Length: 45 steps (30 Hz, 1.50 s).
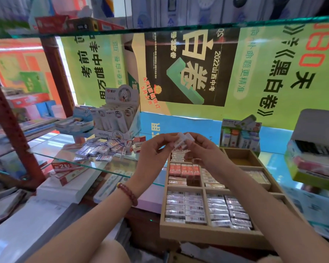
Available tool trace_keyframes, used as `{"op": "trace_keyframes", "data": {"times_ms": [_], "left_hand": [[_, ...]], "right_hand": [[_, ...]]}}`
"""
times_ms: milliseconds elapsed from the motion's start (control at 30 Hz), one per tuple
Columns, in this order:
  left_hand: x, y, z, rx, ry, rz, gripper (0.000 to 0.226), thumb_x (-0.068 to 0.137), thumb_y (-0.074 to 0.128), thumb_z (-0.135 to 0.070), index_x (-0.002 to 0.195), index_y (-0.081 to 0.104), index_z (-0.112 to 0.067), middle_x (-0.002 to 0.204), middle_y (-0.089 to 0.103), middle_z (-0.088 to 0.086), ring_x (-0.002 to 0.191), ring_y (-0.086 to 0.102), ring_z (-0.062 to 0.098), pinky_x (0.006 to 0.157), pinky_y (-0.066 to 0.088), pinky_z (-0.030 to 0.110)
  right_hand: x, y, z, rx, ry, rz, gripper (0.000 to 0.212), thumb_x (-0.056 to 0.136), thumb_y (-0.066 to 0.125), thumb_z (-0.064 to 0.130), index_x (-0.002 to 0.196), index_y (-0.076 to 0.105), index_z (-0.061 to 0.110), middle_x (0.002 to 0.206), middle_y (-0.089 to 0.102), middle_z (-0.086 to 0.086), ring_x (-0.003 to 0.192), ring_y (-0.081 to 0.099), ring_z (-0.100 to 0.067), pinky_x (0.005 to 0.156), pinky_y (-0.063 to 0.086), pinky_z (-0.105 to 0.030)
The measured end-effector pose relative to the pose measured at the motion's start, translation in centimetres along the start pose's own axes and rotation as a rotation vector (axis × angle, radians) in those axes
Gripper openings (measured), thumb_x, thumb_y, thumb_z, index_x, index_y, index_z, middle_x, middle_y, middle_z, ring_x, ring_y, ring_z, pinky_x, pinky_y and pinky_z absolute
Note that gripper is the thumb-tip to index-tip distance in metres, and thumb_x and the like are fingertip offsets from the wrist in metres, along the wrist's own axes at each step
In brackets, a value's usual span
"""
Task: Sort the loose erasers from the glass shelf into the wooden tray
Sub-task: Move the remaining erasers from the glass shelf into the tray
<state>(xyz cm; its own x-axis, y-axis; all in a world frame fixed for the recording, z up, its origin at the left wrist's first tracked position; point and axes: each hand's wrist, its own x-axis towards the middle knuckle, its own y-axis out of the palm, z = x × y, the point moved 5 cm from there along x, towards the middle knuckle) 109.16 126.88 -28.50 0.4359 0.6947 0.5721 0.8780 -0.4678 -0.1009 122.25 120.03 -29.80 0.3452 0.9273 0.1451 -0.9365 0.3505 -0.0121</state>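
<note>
A pile of loose wrapped erasers (104, 149) lies on the glass shelf (84, 166) left of centre. The wooden tray (207, 236) sits at the lower right, its compartments packed with rows of white and orange erasers. Above the tray's far end, my left hand (152, 154) and my right hand (201, 147) meet. Together they pinch a few small white wrapped erasers (181, 141) between fingertips and thumbs. A red bead bracelet circles my left wrist. One far right compartment (239, 158) of the tray looks bare.
A white display box of correction tapes (118, 114) stands behind the pile. A box of small bottles (239, 135) stands behind the tray. A green box with a raised lid (311, 158) sits at the right. A red shelf upright (11, 130) rises at the left.
</note>
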Motion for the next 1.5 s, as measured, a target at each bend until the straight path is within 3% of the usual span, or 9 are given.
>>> {"op": "trace_keyframes", "data": {"times_ms": [100, 200, 300, 400, 667, 800, 933, 1333, 1500], "left_hand": [[0.0, 0.1, 0.5, -0.094, -0.112, 0.019, 0.028, 0.082, 0.062, 0.010, 0.102, 0.065, -0.010, 0.104, 0.068, 0.000, 0.087, 0.068, 0.004, 0.074, 0.052, 0.016], [-0.1, 0.4, 1.2, -0.128, -0.224, 0.038, 0.042, 0.079, 0.067, 0.008, 0.115, 0.060, -0.011, 0.107, 0.068, 0.002, 0.091, 0.067, 0.001, 0.075, 0.053, 0.016], [-0.3, 0.9, 1.6, -0.197, -0.287, 0.112, 0.038, 0.078, 0.066, 0.009, 0.109, 0.065, -0.013, 0.097, 0.072, 0.003, 0.085, 0.069, 0.006, 0.073, 0.053, 0.016], [-0.4, 1.3, 2.1, -0.218, -0.311, 0.155, 0.035, 0.079, 0.067, 0.005, 0.112, 0.066, -0.009, 0.099, 0.073, 0.009, 0.090, 0.069, 0.015, 0.076, 0.054, 0.021], [1.2, 2.8, 3.0, -0.178, -0.262, 0.023, 0.033, 0.077, 0.075, -0.007, 0.109, 0.067, -0.005, 0.101, 0.072, 0.008, 0.089, 0.069, 0.017, 0.076, 0.056, 0.027], [2.0, 3.6, 5.7, 0.288, -0.144, 0.074, 0.040, 0.081, 0.072, -0.015, 0.118, 0.058, -0.014, 0.112, 0.064, -0.001, 0.097, 0.063, 0.009, 0.082, 0.050, 0.025], [1.6, 4.9, 8.4, 0.835, -0.038, 0.340, 0.038, 0.092, 0.050, -0.015, 0.128, 0.055, -0.020, 0.128, 0.058, 0.003, 0.115, 0.054, 0.021, 0.101, 0.039, 0.033], [1.7, 5.7, 8.8, 1.126, 0.000, 0.536, 0.042, 0.098, 0.029, -0.026, 0.133, 0.051, -0.023, 0.107, 0.067, 0.007, 0.102, 0.059, 0.019, 0.111, 0.018, 0.035], [1.8, 5.8, 9.4, 1.169, -0.018, 0.547, 0.039, 0.098, 0.026, -0.027, 0.124, 0.054, -0.023, 0.111, 0.065, 0.001, 0.106, 0.056, 0.016, 0.110, 0.012, 0.040]], "right_hand": [[-0.1, -0.2, -0.1, -0.037, -0.014, -0.015, 0.026, 0.095, 0.054, 0.025, 0.120, 0.062, 0.024, 0.094, 0.068, 0.002, 0.070, 0.057, -0.011, 0.074, 0.049, -0.028], [-0.1, -0.7, 0.3, -0.128, -0.074, -0.071, 0.028, 0.094, 0.057, 0.018, 0.121, 0.061, 0.022, 0.088, 0.063, 0.000, 0.053, 0.048, -0.002, 0.054, 0.044, -0.015], [0.0, -1.1, 0.7, -0.221, -0.117, -0.095, 0.020, 0.090, 0.062, 0.012, 0.110, 0.059, 0.012, 0.088, 0.062, -0.006, 0.044, 0.046, 0.002, 0.046, 0.040, -0.013], [0.3, -1.6, 1.0, -0.259, -0.158, -0.110, 0.011, 0.088, 0.064, 0.012, 0.099, 0.064, 0.016, 0.098, 0.066, -0.016, 0.049, 0.048, -0.004, 0.048, 0.043, -0.015], [1.7, -1.4, -0.1, -0.165, -0.049, -0.070, 0.026, 0.090, 0.063, 0.023, 0.114, 0.062, 0.013, 0.099, 0.064, -0.003, 0.070, 0.059, -0.011, 0.061, 0.053, -0.019], [3.2, -3.5, -1.3, -0.438, -0.117, -0.224, 0.023, 0.089, 0.064, 0.027, 0.108, 0.063, 0.014, 0.100, 0.063, 0.001, 0.075, 0.059, -0.006, 0.062, 0.047, -0.013], [4.7, -4.7, -2.3, -0.991, -0.187, -0.169, 0.033, 0.089, 0.063, 0.035, 0.112, 0.063, 0.012, 0.105, 0.059, 0.000, 0.092, 0.058, -0.016, 0.080, 0.048, -0.030], [9.6, -3.0, -2.5, -1.452, -0.014, 0.159, 0.033, 0.088, 0.062, 0.022, 0.117, 0.062, 0.007, 0.116, 0.063, -0.008, 0.105, 0.058, -0.024, 0.086, 0.045, -0.032], [9.4, -1.9, -4.0, -1.570, -0.036, 0.136, 0.031, 0.092, 0.056, 0.020, 0.120, 0.056, 0.006, 0.118, 0.057, -0.012, 0.106, 0.058, -0.028, 0.083, 0.046, -0.034]]}}
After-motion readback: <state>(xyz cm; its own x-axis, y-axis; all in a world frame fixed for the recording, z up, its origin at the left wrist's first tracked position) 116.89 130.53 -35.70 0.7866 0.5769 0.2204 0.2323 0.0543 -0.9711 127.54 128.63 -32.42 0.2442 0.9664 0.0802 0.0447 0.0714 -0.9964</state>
